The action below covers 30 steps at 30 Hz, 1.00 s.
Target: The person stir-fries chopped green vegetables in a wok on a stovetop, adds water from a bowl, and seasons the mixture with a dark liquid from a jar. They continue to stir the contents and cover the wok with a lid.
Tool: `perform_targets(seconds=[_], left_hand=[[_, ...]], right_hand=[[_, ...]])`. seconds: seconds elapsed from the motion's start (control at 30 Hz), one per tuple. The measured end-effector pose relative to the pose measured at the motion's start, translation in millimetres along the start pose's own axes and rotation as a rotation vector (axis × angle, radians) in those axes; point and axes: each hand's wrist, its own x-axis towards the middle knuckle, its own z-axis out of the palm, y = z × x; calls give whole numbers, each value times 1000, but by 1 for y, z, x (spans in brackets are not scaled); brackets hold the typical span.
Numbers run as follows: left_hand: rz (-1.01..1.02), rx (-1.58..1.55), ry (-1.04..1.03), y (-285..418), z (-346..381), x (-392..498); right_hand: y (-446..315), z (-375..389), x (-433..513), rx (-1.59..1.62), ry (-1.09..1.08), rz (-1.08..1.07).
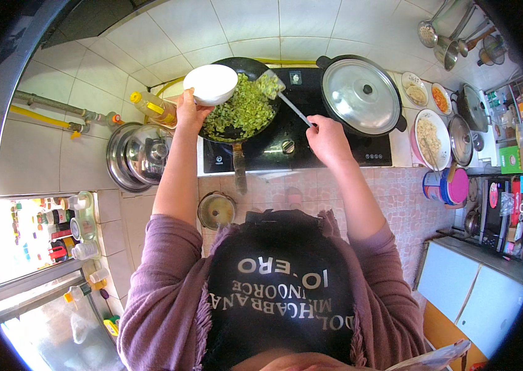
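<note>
My left hand (189,113) grips a white bowl (211,83) by its near left edge, over the left side of the wok (261,68). The bowl looks bright white, and I cannot tell whether anything is in it. Chopped green vegetables (245,113) cover much of the wok's inside. My right hand (330,140) is closed around the handle of a metal spatula (296,110). Some green pieces lie on the spatula's blade, at the wok's right rim. The wok's worn handle (239,169) points toward me past the front edge of the black cooktop (298,148).
A lidded pot (363,97) occupies the cooktop's right side. An oil bottle (152,107) and shiny metal lids (147,150) are left of the wok. Farther right are a bowl of pale food (428,139) and small plates, including one with orange pieces (441,99). Ladles (447,48) hang at upper right.
</note>
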Motion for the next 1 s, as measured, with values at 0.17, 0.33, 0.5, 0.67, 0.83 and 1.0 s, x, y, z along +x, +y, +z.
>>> perform_targets(seconds=[0.17,0.33,0.5,0.67,0.83,1.0], left_hand=[[-123,161,-223,-11,-1,-8],[-270,321,-294,-10,-16,-12],[-393,429,-321,11,-75,7],[-279,543,-209,54,-86,1],[-153,496,-126,57,-70,33],[-72,560,25,45,-22,44]], right_hand=[[-2,-1,9,2,88,-68],[-10,5,15,35,109,-119],[-18,13,20,51,32,-108],[-23,18,23,72,26,-79],[-16,21,24,52,52,-99],[-10,16,21,58,85,-98]])
